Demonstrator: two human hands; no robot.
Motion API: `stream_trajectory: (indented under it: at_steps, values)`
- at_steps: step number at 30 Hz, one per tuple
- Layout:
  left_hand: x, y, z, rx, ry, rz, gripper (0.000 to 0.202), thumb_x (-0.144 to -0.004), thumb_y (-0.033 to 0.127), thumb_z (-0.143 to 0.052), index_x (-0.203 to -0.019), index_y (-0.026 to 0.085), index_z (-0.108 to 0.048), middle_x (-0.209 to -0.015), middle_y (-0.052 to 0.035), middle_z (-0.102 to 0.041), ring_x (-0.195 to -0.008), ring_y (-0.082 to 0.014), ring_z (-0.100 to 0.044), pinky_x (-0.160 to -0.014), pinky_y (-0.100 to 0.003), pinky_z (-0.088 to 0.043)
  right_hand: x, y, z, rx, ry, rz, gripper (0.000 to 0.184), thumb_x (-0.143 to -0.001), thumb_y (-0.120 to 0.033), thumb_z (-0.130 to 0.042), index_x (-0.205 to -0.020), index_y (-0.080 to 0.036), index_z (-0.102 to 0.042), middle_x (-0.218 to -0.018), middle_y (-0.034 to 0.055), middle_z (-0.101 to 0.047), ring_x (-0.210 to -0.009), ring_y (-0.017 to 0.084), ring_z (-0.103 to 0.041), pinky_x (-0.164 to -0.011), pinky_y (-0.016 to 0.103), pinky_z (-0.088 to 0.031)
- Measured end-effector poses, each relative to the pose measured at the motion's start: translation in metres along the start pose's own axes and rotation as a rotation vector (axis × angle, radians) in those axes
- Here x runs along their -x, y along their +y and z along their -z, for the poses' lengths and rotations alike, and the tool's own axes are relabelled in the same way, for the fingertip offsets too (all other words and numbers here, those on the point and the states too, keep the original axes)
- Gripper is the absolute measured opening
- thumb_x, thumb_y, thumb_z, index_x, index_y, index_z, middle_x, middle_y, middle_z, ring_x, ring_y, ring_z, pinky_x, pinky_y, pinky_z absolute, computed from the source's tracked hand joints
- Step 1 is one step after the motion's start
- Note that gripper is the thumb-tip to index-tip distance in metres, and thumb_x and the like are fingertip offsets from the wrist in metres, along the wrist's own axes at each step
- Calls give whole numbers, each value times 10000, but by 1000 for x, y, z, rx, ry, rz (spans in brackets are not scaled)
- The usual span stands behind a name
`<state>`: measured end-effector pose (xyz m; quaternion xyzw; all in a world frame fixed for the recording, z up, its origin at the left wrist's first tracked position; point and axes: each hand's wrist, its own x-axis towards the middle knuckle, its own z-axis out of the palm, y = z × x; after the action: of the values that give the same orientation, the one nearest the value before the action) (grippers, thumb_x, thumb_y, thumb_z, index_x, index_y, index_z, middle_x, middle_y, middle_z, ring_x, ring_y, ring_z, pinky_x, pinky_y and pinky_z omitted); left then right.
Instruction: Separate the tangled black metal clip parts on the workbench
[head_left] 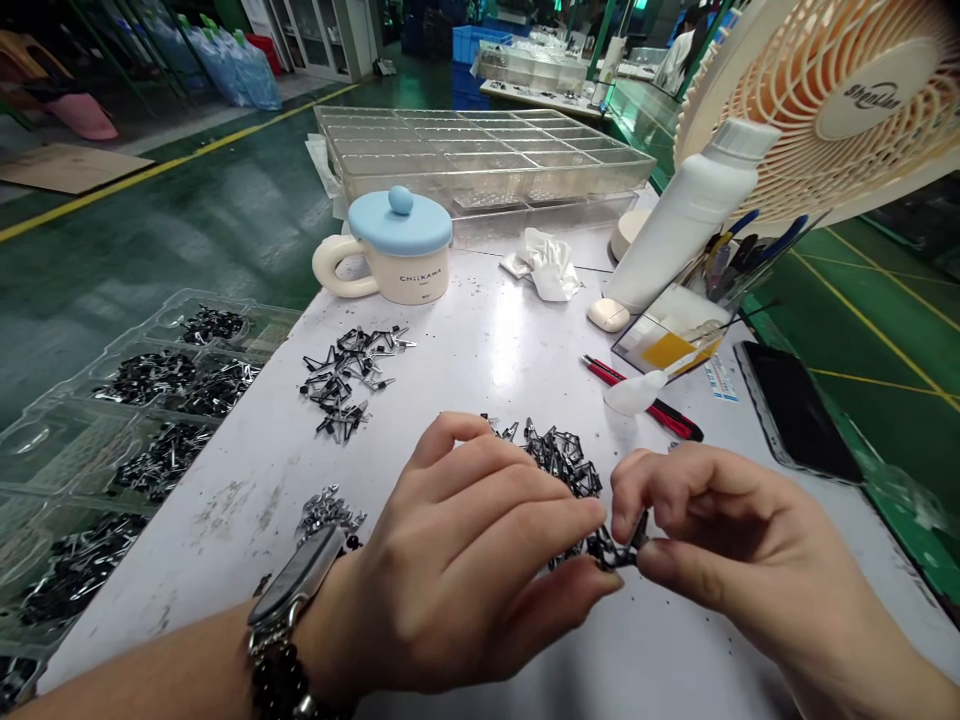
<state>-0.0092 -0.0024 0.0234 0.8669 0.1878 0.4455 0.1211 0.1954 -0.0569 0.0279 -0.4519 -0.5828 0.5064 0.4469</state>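
My left hand and my right hand meet near the front of the white table. Both pinch one small black metal clip between thumb and fingertips. Just behind my fingers lies a pile of the same black clips. A second heap of clips lies further left on the table. A small silvery heap sits beside my left wrist, which wears a watch and a bead bracelet.
A cream mug with a blue lid stands at the back. Clear compartment trays lie behind it. A white bottle, fan, red pen and phone are right. A plastic tray of clips hangs off the left edge.
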Motion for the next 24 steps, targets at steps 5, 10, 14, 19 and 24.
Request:
stream_trajectory:
  at_steps: [5,10,14,19,24]
  values:
    - [-1,0,0,24,2,25,208,-716,208,-764,-868,131,-645,-774,-13,-725,-692,-137,-629,-720,-343,-473,0,-1,-2,6,15,6,217,-777,-120,-658,-884,-232,-506,-829,-12,-618,-776,84,-611,-693,182,-529]
    - [-4,0,-2,180,59,122,227,-710,167,-766,-896,122,-644,-760,-37,-712,-678,-145,-633,-657,-339,-479,2,0,2,298,63,135,466,-744,-203,-709,-1155,-265,-500,-971,4,-647,-924,113,-620,-835,209,-508]
    - [-4,0,-6,337,104,223,212,-747,185,-737,-934,138,-648,-741,-55,-696,-679,-165,-626,-642,-349,-510,3,1,3,529,119,320,381,-728,-168,-705,-1077,-246,-574,-1019,29,-628,-992,165,-589,-864,309,-489]
    - [-1,-2,-9,536,19,393,342,-698,188,-757,-1014,152,-630,-860,-86,-686,-783,-190,-637,-690,-324,-552,1,-4,0,768,216,498,292,-727,-202,-695,-1003,-223,-602,-998,55,-621,-941,199,-567,-827,403,-436]
    - [0,-7,-12,1031,-230,793,240,-779,260,-695,-995,162,-663,-874,-78,-689,-807,-156,-651,-701,-248,-555,1,-4,-3,919,243,602,270,-696,-190,-706,-947,-194,-606,-954,58,-619,-908,202,-522,-802,419,-382]
